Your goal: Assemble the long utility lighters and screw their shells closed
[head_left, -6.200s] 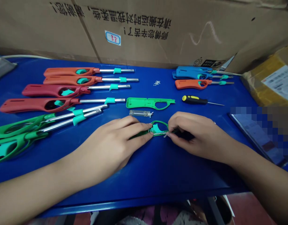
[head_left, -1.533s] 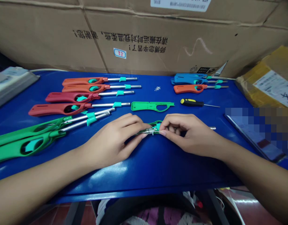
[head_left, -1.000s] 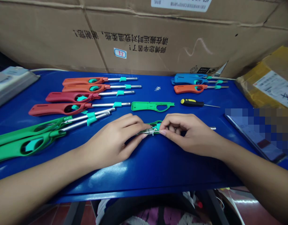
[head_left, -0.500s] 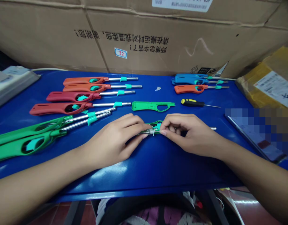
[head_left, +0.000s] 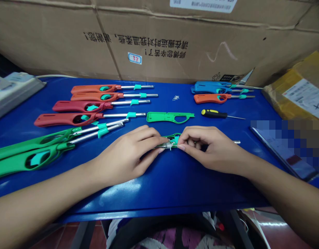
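Note:
An opened green gas lighter (head_left: 177, 135) lies on the table between my hands, partly hidden under them. My left hand (head_left: 134, 150) is closed with thumb and fingers on its clear fuel tank (head_left: 165, 145), whose left part the fingers cover. Beside the tank's end is a turquoise trigger (head_left: 175, 139). There my right hand (head_left: 209, 147) pinches at the lighter's inner parts; the small piece between its fingertips cannot be made out. The lighter's metal tip (head_left: 237, 142) pokes out beyond my right hand. Just behind lies a loose green half shell (head_left: 169, 118).
Orange lighters (head_left: 94, 97), red lighters (head_left: 68, 119) and green lighters (head_left: 49, 152) lie to the left. Blue lighters (head_left: 209, 87), another orange lighter (head_left: 209, 99) and a screwdriver (head_left: 213, 113) are at right. A phone (head_left: 283, 152) rests near the right edge; a cardboard box (head_left: 154, 41) stands behind.
The view has shifted very slightly. Both hands stay in nearly the same place on the green lighter, with no clear change in grip.

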